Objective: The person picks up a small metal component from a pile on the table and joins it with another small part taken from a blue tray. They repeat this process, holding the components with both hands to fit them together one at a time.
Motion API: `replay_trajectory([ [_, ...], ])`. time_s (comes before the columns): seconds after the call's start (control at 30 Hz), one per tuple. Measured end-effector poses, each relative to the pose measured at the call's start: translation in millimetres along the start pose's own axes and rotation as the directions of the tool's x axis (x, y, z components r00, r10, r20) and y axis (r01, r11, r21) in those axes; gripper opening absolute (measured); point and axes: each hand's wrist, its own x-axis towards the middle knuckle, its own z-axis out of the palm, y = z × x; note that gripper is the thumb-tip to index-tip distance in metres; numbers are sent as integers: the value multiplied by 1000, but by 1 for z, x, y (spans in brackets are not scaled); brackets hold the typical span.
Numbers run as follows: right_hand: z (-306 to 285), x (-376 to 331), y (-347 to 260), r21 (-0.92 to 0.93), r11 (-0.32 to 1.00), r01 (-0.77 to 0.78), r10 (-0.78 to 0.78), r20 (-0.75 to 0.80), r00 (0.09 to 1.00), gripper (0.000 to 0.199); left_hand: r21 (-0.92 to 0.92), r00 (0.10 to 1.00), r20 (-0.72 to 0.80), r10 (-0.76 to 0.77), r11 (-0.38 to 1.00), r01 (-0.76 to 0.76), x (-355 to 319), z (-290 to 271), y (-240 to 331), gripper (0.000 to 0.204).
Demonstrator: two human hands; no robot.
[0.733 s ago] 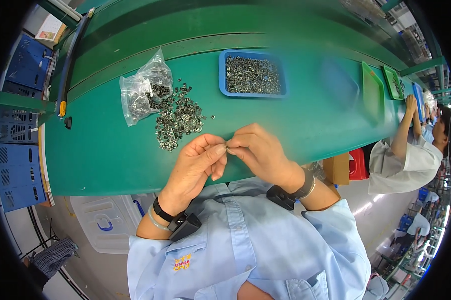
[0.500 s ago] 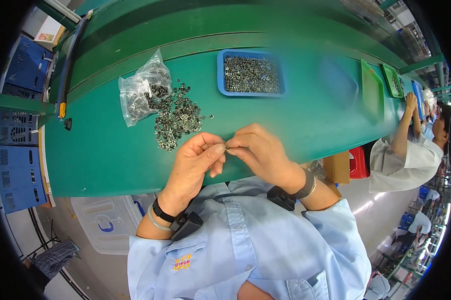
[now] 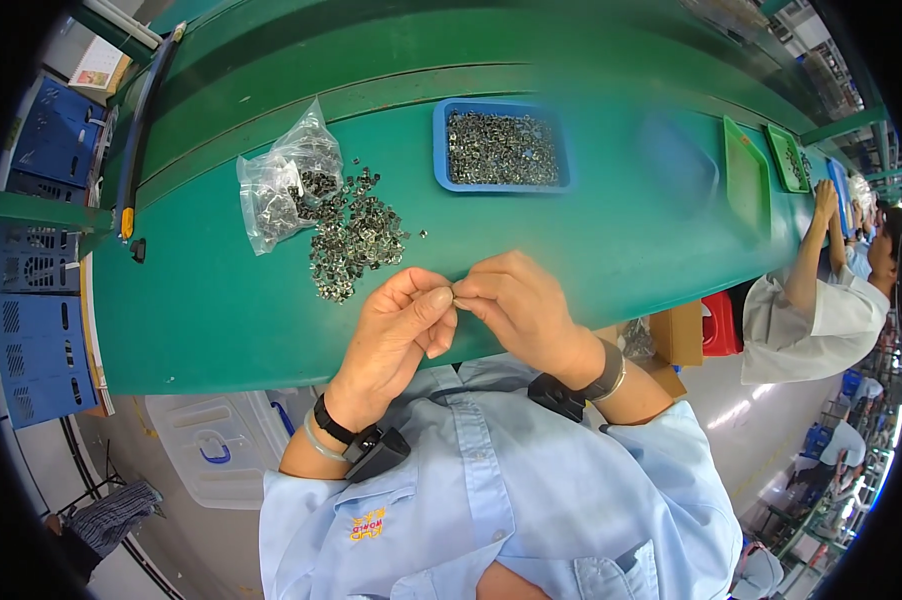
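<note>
Above the near part of the green table [image 3: 211, 330], my left hand [image 3: 406, 318] and my right hand [image 3: 519, 308] meet fingertip to fingertip. Both pinch at one tiny metal part [image 3: 453, 297], mostly covered by the fingers, so its exact kind is unclear. Just beyond my left hand lies a loose heap of small metal pieces [image 3: 356, 240], dark and shiny. It spills from the mouth of a clear plastic bag [image 3: 271, 205] that holds more of them. Farther off, a blue tray [image 3: 441, 150] is filled with similar small pieces.
Green trays [image 3: 746, 180] stand at the far right, where a co-worker [image 3: 816, 300] sits at the same table. Blue crates [image 3: 41, 350] are stacked at the left. A lidded clear storage box [image 3: 211, 450] and a cardboard box [image 3: 677, 335] sit below the table edge.
My hands stay together in nearly the same spot, with only slight shifts of the fingers around the tiny part. The heap, bag and tray look the same.
</note>
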Motion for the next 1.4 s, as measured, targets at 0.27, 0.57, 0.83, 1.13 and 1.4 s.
replay_trajectory([
  [0.27, 5, -8, -2, 117, 993, -33, 38, -44, 998, 20, -162, 995, 103, 13, 987, 4, 2, 0, -9, 10],
  [0.57, -6, 3, 1, -77, 996, 45, -43, 30, 999, 19, 240, 996, -74, 58, 970, -39, 1, 6, 5, 9],
  [0.83, 1, -4, -4, 277, 956, -100, 119, -54, 991, 19, -209, 992, 120, 26, 978, -1, -1, 7, -6, 11],
  [1.13, -3, -4, 0, 244, 970, -21, 34, -51, 998, 17, -206, 989, 150, 13, 978, 18, 0, 8, -7, 12],
  [1.4, -2, -5, 2, 211, 977, 23, -10, -63, 998, 15, -130, 994, 109, -3, 991, 17, -1, 9, -3, 12],
])
